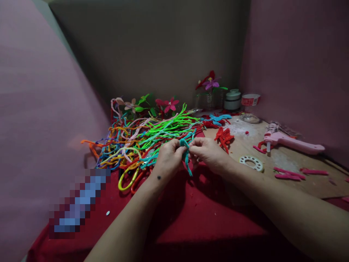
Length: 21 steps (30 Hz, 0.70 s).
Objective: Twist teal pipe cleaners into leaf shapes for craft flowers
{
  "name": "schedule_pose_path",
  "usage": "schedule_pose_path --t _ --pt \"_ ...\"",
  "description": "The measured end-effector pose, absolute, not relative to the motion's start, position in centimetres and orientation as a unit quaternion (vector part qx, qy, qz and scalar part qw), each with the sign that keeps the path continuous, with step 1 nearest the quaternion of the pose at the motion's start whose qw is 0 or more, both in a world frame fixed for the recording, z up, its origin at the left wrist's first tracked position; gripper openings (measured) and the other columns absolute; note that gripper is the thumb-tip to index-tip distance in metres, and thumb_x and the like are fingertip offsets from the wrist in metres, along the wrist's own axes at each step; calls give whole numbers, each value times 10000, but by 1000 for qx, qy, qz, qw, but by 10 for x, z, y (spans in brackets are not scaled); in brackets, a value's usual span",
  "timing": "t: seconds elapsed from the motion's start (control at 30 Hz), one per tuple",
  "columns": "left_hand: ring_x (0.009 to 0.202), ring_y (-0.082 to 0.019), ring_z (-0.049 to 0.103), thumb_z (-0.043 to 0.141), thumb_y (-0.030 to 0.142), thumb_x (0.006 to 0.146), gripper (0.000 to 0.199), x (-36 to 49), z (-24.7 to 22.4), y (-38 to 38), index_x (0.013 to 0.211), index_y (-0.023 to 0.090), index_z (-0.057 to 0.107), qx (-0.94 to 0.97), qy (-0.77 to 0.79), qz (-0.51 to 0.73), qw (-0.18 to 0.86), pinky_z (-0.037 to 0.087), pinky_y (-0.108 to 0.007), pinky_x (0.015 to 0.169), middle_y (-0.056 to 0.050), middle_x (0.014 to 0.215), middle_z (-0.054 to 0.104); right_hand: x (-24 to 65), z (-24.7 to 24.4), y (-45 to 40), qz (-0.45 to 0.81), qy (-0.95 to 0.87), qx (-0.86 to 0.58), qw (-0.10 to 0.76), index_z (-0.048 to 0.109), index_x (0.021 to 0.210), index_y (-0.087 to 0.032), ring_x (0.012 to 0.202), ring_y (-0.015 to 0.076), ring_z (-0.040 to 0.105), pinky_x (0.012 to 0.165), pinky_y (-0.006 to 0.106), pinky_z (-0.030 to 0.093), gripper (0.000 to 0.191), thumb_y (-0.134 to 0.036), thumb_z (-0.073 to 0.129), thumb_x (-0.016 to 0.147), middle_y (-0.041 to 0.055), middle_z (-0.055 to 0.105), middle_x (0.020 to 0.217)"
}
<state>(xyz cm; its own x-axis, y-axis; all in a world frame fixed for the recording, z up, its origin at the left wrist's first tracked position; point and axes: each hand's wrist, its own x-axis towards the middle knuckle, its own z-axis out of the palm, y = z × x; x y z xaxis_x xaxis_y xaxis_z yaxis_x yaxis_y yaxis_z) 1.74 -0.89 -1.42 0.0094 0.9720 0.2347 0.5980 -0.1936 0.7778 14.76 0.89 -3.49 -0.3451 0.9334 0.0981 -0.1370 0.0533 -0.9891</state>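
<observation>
Between my two hands is a teal pipe cleaner piece [187, 164], bent at the top, with one strand hanging down. My left hand [169, 157] pinches its upper part between thumb and forefinger. From the other side, my right hand [207, 153] has its fingertips closed on the same piece. Just behind them lies a heap of pipe cleaners [166, 129] in green, teal, orange, pink and other colours. A bunch of red pipe cleaner pieces [224, 137] rests to the right of my hands.
A pink glue gun [296, 142] lies on a brown board [265, 189] at the right, near a white ring with holes [251, 163] and pink pieces [289, 174]. Scissors with yellow handles [128, 183] poke from the heap. Pipe cleaner flowers [171, 104] stand behind. Red cloth [169, 225] covers the table.
</observation>
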Motion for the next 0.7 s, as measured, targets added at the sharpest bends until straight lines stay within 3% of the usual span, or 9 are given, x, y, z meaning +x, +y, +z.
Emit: schedule_pose_path --t 0.17,0.33,0.53,0.63,0.7 --pt "456 -90 420 516 256 688 96 16 -16 -7 649 169 518 647 579 410 278 311 -209 440 38 531 480 147 -38 9 595 -573 -323 462 490 654 -159 371 79 470 392 200 404 36 -156 521 636 -50 508 462" --pt "466 -82 366 519 231 695 161 19 -21 -8 570 180 431 667 561 425 246 285 -202 452 50 509 406 148 -39 11 549 -621 -352 435 459 609 -169 382 92 485 402 198 378 45 -137 467 639 -37 500 439" --pt "524 -93 381 493 156 693 146 26 -21 -12 557 178 446 705 560 402 166 291 -211 498 36 539 432 153 -30 9 303 -743 -461 379 419 535 -182 447 93 410 442 216 264 119 -130 480 623 -24 457 454" --pt "477 -81 384 521 204 702 157 24 -18 -11 565 169 455 670 555 414 269 294 -206 469 43 510 432 152 -31 9 253 -749 -466 397 449 544 -175 503 97 392 475 225 255 107 -149 474 644 -19 453 507" --pt "441 -68 384 545 262 709 164 20 -16 -9 598 158 483 630 537 435 354 293 -200 444 48 506 441 151 -34 10 315 -724 -448 419 509 605 -165 522 97 419 491 218 284 81 -177 466 673 -14 491 548"
